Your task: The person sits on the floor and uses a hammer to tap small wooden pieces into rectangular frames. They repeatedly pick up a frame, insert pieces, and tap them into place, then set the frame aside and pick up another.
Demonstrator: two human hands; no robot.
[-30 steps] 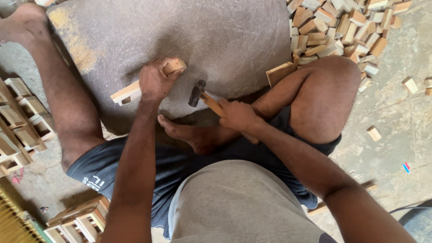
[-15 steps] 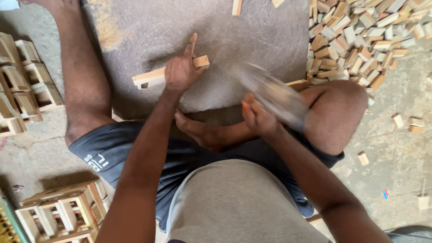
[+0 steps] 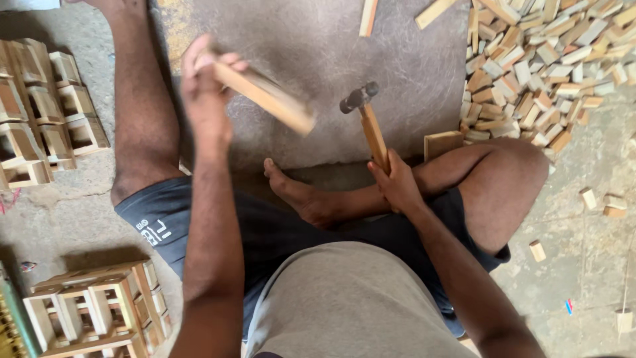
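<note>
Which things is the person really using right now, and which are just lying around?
In use:
- wooden strip, held up in the left hand
- hammer, held by its handle in the right hand
- grey mat in front of the person

Lying about:
- heap of small wood blocks
- finished wooden frames
- stacked frames
- stray blocks

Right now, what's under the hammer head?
The hammer, gripped by the right hand, has its head over the grey stone slab. No workpiece shows beneath it; the left hand holds the wooden piece aside.
</note>
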